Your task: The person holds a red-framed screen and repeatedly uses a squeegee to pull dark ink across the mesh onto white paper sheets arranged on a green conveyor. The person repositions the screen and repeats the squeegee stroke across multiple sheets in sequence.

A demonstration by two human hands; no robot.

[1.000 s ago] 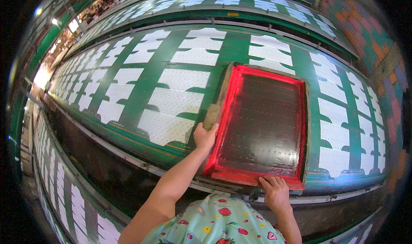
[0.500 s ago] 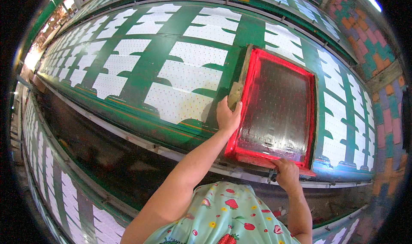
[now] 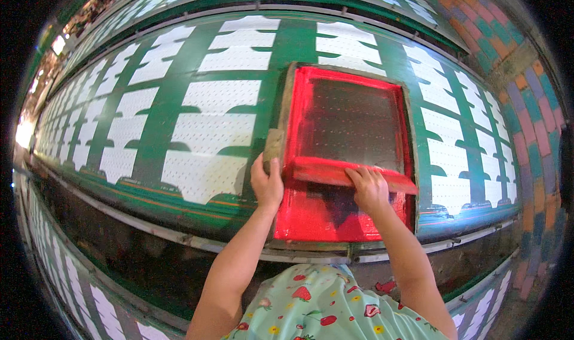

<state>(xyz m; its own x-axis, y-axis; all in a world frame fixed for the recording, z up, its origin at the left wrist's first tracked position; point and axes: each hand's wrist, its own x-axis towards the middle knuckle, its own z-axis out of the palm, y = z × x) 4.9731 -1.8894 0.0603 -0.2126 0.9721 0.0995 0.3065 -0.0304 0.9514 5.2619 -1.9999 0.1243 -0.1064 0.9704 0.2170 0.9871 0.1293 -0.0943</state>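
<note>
A screen printing frame [image 3: 409, 142] lies on the long green table, with dark mesh [image 3: 356, 122] inside red-stained borders. My left hand [image 3: 267, 183] is closed on its left side rail, just below a small worn block [image 3: 274, 144] fixed to that rail. In my right hand [image 3: 371, 189] is a wide, red-coated squeegee [image 3: 326, 171], gripped by its top edge with the fingers over it. The squeegee lies across the mesh from side to side, a little below the middle. On the near side of it, wet red ink [image 3: 311, 223] covers much of the screen.
White cut fabric pieces [image 3: 212, 130] with small dots lie in rows along the green table [image 3: 149, 163]. A metal rail [image 3: 197, 242] runs along its near edge. Further tables with similar pieces stand behind and at lower left. Coloured brickwork [image 3: 535, 160] shows on the right.
My right hand has pushed the squeegee from the screen's near edge up toward its middle. Red ink now shows behind it. My left hand stays on the left rail; the view has shifted.
</note>
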